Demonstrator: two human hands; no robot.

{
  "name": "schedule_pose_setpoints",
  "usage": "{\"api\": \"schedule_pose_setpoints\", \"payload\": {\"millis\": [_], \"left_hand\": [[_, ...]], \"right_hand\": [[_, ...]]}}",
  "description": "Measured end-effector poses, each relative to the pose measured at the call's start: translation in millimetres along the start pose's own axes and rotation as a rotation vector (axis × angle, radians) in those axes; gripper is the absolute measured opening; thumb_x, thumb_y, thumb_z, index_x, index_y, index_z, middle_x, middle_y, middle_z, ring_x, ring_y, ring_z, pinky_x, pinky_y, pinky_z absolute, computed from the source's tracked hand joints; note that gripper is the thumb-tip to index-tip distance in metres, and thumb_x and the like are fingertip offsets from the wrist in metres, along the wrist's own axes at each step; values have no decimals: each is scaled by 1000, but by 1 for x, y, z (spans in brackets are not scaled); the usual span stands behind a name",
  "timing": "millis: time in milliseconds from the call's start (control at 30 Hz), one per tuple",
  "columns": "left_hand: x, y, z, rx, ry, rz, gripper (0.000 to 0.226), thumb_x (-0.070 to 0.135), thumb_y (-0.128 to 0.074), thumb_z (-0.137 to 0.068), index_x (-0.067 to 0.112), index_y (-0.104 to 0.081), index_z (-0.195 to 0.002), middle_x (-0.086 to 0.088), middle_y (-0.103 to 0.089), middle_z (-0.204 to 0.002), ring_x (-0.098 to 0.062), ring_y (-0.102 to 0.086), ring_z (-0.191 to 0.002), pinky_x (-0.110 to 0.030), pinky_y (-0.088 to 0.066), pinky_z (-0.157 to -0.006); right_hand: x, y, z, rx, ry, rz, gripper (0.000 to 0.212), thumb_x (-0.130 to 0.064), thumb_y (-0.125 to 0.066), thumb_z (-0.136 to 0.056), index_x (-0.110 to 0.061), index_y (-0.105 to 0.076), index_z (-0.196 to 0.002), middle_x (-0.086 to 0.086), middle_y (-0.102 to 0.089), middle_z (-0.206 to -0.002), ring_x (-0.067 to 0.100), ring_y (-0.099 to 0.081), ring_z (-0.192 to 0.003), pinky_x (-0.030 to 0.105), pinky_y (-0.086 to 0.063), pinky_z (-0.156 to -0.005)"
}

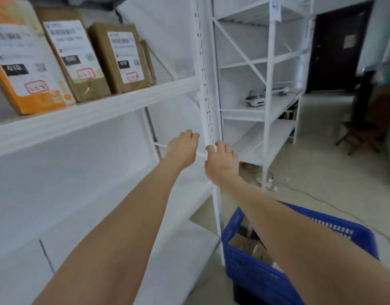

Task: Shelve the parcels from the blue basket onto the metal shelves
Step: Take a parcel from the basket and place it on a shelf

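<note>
Head view: with parcels [75, 60] standing on the upper shelf [101, 111] and boxes [244, 243] left in the blue basket [255, 278], shelving looks partway done, left hand [183, 148] and right hand [220, 160] loosely curled, empty.

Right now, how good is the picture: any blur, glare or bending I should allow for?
Head view: wide-angle bending bows the upright and slants the shelf, whose white panels are washed out; the parcel labels are too soft to read; the left hand and right hand are fairly sharp; the door is dark.
</note>
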State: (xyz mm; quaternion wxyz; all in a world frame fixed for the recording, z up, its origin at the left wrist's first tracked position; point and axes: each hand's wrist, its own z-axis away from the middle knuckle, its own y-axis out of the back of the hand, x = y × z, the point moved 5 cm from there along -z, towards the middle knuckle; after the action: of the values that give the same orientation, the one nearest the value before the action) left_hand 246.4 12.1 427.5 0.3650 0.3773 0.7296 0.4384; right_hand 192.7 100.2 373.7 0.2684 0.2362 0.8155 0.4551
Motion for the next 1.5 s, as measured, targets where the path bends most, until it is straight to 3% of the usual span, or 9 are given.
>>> {"api": "schedule_pose_setpoints", "payload": {"millis": [367, 533, 900, 1000, 1233, 1500], "left_hand": [[274, -191, -14, -383, -180, 232, 39, 17, -53, -91, 9, -45, -129, -11, -45, -128, -28, -49, -116, -39, -45, -86], [357, -259, -5, -542, -199, 262, 43, 11, -50, -92, 10, -41, -135, -10, -44, -132, -27, -47, -118, -40, -46, -89], [427, -394, -12, -898, -127, 370, 37, 15, -45, -96, 6, -40, -132, -14, -40, -132, -32, -47, -119, -41, -44, -90], [435, -434, -35, -929, -52, 438, 38, 13, -43, -97, 8, -40, -135, -12, -41, -136, -31, -48, -121, -40, -45, -91], [447, -535, -72, -966, 177, 560, 34, 14, -44, -98, 10, -48, -131, -13, -51, -129, -28, -53, -114, -37, -47, -90], [462, -625, -65, -1003, 380, 664, 36, 9, -43, -95, 9, -48, -131, -12, -54, -126, -29, -54, -114, -45, -47, -98]], "right_hand": [[273, -91, 96, -355, -253, 41, 43, -25, -53, -93, -15, -40, -133, 11, -36, -139, 31, -35, -128, 43, -34, -104], [366, -131, 131, -493, -365, 43, 40, -24, -53, -93, -18, -42, -131, 9, -37, -138, 31, -35, -130, 44, -35, -105], [484, -252, 157, -783, -801, -245, 58, -23, -56, -92, -17, -31, -144, 11, -32, -143, 33, -37, -131, 46, -40, -105], [505, -294, 139, -790, -878, -326, 60, -37, -60, -89, -17, -35, -140, 10, -37, -143, 31, -37, -132, 46, -40, -106], [547, -388, 121, -769, -1098, -513, 94, -57, -73, -74, -22, -25, -148, 9, -30, -150, 32, -33, -136, 48, -33, -107], [574, -483, 115, -785, -1219, -535, 123, -62, -76, -68, -21, 2, -154, 14, -6, -159, 38, -19, -144, 54, -28, -112]]}}
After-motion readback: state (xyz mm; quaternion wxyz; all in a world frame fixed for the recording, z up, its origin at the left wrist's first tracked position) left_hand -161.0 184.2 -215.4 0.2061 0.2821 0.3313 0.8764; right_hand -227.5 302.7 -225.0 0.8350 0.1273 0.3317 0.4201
